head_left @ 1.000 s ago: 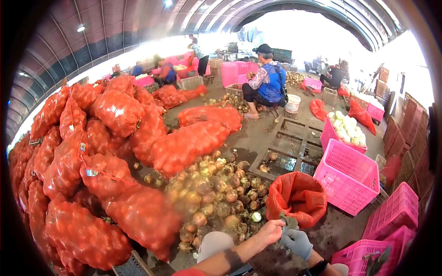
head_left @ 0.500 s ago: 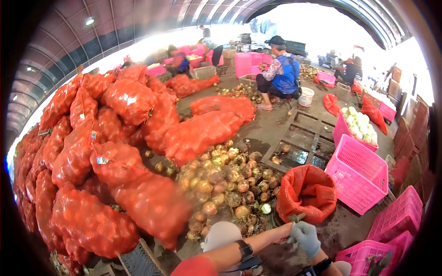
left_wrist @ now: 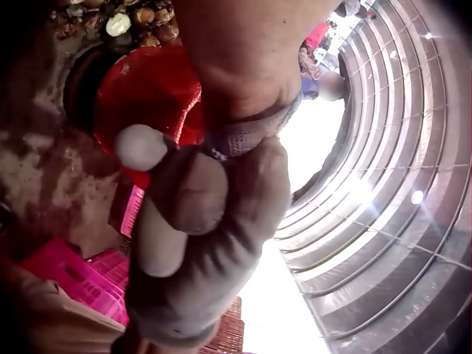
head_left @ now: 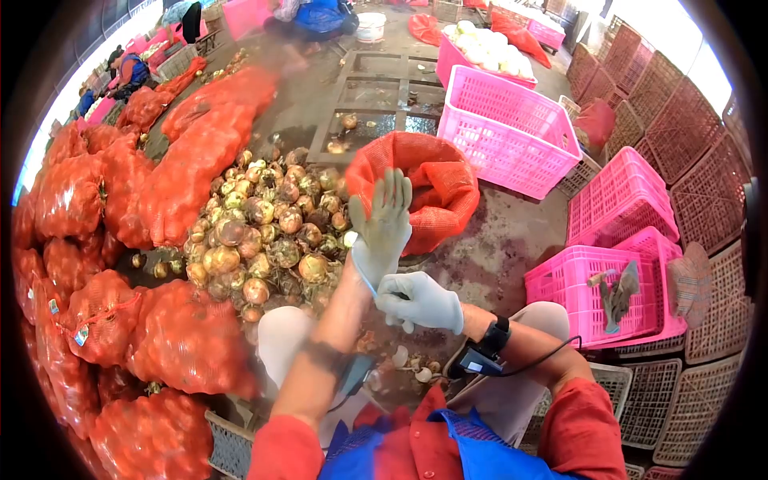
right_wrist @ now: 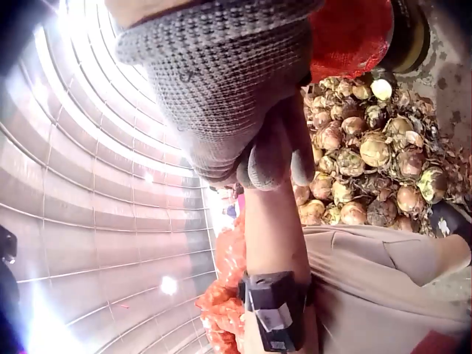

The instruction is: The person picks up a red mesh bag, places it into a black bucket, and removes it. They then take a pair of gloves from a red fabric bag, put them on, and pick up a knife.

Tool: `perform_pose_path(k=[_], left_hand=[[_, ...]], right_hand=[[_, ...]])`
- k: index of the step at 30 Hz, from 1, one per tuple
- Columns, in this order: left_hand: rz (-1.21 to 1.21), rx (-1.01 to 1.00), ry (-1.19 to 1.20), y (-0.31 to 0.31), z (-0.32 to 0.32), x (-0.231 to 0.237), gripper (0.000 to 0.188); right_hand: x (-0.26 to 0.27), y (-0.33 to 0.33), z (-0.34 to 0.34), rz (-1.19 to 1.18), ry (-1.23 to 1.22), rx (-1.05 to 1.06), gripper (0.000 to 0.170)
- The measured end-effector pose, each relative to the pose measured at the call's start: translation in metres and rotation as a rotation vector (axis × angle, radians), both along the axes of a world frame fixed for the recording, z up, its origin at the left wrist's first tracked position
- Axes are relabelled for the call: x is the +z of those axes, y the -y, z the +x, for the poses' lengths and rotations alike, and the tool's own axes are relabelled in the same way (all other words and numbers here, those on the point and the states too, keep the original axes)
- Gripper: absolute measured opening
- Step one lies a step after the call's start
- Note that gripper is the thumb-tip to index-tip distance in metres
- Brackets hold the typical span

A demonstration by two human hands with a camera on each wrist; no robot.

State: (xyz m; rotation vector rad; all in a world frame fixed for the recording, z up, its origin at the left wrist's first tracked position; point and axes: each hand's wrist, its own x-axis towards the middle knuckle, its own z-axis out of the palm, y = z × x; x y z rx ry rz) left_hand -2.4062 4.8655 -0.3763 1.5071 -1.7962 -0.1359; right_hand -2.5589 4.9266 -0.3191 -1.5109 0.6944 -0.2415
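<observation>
My left hand [head_left: 384, 220] wears a grey-white work glove and is raised over the front rim of an open red mesh sack [head_left: 460, 192], fingers straight and spread a little. My right hand [head_left: 420, 300], gloved too, pinches the cuff of the left glove [head_left: 366, 268] at the wrist with curled fingers. In the left wrist view the right hand's curled fingers [left_wrist: 164, 243] lie against that cuff. The right wrist view shows the knitted back of the right hand [right_wrist: 221, 88] over the bare left forearm [right_wrist: 273, 236], which bears a strapped camera [right_wrist: 274, 310].
A heap of onions [head_left: 272, 232] lies left of the open sack. Full red sacks [head_left: 72, 200] are piled at the far left. Pink crates [head_left: 512, 132] stand to the right, one with gloves [head_left: 620, 296] over its edge. A metal floor grate [head_left: 376, 92] lies ahead.
The head view has tilted down. Earlier the left hand was bare, with both hands together at a glove; now the left hand is inside it and the right hand holds its cuff.
</observation>
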Motion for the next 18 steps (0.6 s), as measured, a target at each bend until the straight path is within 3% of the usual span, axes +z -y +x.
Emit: perform_pose_path(k=[2, 6, 9, 10, 12, 13, 17, 18], left_hand=[[-0.227, -0.201, -0.376, 0.003, 0.000, 0.005, 0.055], [-0.393, -0.278, -0.406, 0.014, 0.001, 0.011, 0.054], [-0.174, -1.071, -2.275, 0.040, -0.015, 0.012, 0.068], [-0.174, -1.082, -2.272, 0.044, -0.016, 0.009, 0.068], [-0.071, -0.383, -1.257, 0.039, -0.009, 0.000, 0.076], [0.111, -1.070, -1.904, 0.024, 0.007, 0.011, 0.086], [-0.052, -0.919, -2.104, 0.015, 0.002, 0.030, 0.089], [-0.032, -0.864, -1.899, 0.010, -0.001, 0.038, 0.083]], right_hand=[[0.008, 0.002, -0.002, 0.002, -0.015, 0.011, 0.020], [0.006, 0.004, -0.004, -0.034, -0.018, -0.001, 0.019], [0.016, -0.001, -0.005, 0.001, -0.002, -0.004, 0.019], [0.021, -0.004, -0.004, 0.006, -0.001, 0.004, 0.019], [0.017, -0.004, -0.002, 0.007, 0.044, -0.005, 0.019], [0.016, -0.003, -0.001, -0.005, 0.047, -0.001, 0.018], [0.010, -0.001, 0.003, -0.005, 0.083, -0.006, 0.019], [0.011, -0.001, 0.003, -0.008, 0.078, 0.002, 0.019]])
